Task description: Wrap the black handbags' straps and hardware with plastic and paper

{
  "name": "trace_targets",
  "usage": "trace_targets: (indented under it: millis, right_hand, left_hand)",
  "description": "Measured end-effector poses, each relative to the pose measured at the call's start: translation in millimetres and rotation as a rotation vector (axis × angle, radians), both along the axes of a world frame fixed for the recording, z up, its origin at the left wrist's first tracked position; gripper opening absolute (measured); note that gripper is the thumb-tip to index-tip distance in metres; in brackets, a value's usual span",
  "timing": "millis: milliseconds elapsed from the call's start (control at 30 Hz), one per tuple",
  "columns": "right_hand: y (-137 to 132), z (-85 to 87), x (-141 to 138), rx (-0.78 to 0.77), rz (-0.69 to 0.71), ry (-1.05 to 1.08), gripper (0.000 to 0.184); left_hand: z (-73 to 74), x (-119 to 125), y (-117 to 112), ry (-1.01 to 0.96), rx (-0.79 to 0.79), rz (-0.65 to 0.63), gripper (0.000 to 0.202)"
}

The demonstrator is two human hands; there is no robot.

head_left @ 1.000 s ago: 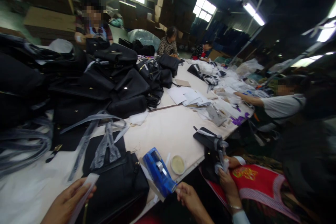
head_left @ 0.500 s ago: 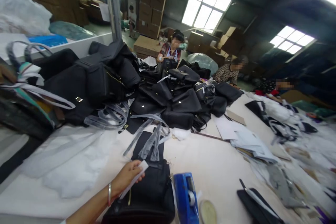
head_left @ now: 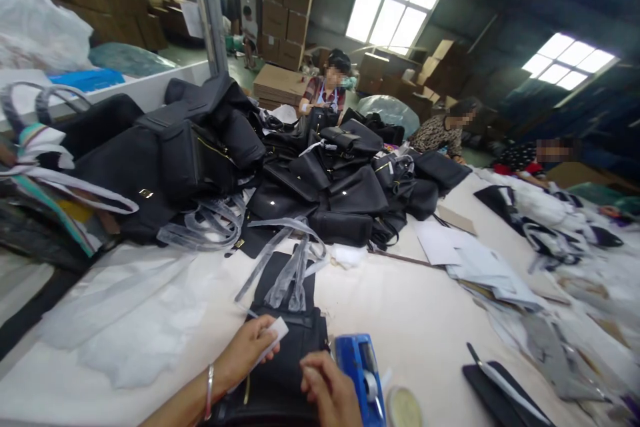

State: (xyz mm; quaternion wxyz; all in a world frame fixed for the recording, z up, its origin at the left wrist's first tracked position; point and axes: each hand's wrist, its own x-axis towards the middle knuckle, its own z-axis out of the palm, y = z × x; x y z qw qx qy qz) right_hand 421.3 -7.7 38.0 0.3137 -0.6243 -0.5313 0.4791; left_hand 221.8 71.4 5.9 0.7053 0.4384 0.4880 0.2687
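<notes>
My left hand (head_left: 253, 347) is closed on a white strip (head_left: 279, 328), its end sticking out past the thumb. It is held over a black leather bag (head_left: 285, 383) with a gold zipper, lying at the table's near edge. To the right, my right hand (head_left: 330, 387) is over the bag with its fingers curled together; whatever they may hold is hidden. Beside that hand stands a blue tape dispenser (head_left: 356, 357) with a roll in it. Straps wrapped in clear plastic (head_left: 295, 277) lie on the bag's far end.
A big pile of black bags (head_left: 340, 193) spans the table's far side. White sheets (head_left: 465, 253) lie to the right, near a black piece (head_left: 500, 390). A round tape roll (head_left: 404, 407) sits by the dispenser. Thin white wrapping (head_left: 135, 327) spreads at left. Several co-workers sit beyond.
My right hand has come into view from below, between the bag and the dispenser. My left hand, still holding the white strip, has shifted slightly down and right.
</notes>
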Motion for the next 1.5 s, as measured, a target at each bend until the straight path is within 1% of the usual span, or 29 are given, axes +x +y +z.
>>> trace_targets:
  millis: [33, 100, 200, 333, 433, 567, 667, 767, 833, 900, 967, 1100, 1200, 1333, 1433, 1500]
  right_hand:
    - [16, 4.8, -10, 0.046, 0.056, 0.009, 0.03]
    - [43, 12.3, -27, 0.111, 0.124, -0.003, 0.025]
    - [65, 14.2, -40, 0.144, 0.184, -0.018, 0.021]
    - [72, 2.7, -41, 0.149, 0.226, -0.061, 0.023]
    - [74, -7.0, -39, 0.119, 0.209, -0.083, 0.021]
    - [82, -16.6, -37, 0.041, 0.148, -0.038, 0.043]
    - [89, -21.9, -35, -0.022, 0.148, 0.062, 0.039]
    - [93, -26.7, -35, -0.09, 0.139, 0.161, 0.035]
    - [94, -29.2, -34, -0.107, 0.124, 0.192, 0.034]
    - [94, -30.7, -33, -0.125, 0.113, 0.223, 0.031]
    - [95, -31.2, -31, -0.154, 0.127, 0.276, 0.028]
    - [100, -30.7, -26, -0.172, 0.234, 0.352, 0.026]
    - [106, -30.6, -26, -0.164, 0.255, 0.345, 0.026]
    - [114, -31.2, -31, -0.17, 0.24, 0.278, 0.029]
    - [117, -32.1, -35, -0.095, 0.28, 0.15, 0.028]
    - [117, -34.4, -38, -0.043, 0.297, 0.101, 0.026]
  left_hand:
    - [1.2, 1, -1, 0.004, 0.014, -0.002, 0.031]
    - [2.0, 0, -1, -0.025, 0.03, 0.004, 0.032]
    - [-0.9, -2, -1, -0.077, 0.027, 0.039, 0.033]
    - [-5.2, -3, 0, -0.101, 0.006, 0.071, 0.029]
    - [-4.7, -3, 2, -0.118, -0.003, 0.065, 0.025]
    - [-0.9, -5, 6, -0.118, 0.003, 0.024, 0.022]
    - [4.9, -7, 7, -0.082, 0.038, 0.011, 0.021]
    - [12.3, -5, 9, 0.007, 0.095, -0.01, 0.02]
    - [14.5, -2, 10, 0.07, 0.109, 0.003, 0.02]
    - [12.7, 3, 12, 0.094, 0.071, 0.042, 0.021]
    - [7.6, 7, 15, 0.067, -0.024, 0.08, 0.028]
    - [-2.1, 11, 23, -0.014, -0.217, 0.134, 0.037]
    - [-5.2, 8, 27, -0.054, -0.268, 0.138, 0.036]
    - [-4.6, 2, 31, -0.119, -0.318, 0.152, 0.037]
    - [-0.1, -2, 35, -0.26, -0.347, 0.184, 0.032]
    - [2.5, -5, 38, -0.358, -0.386, 0.199, 0.027]
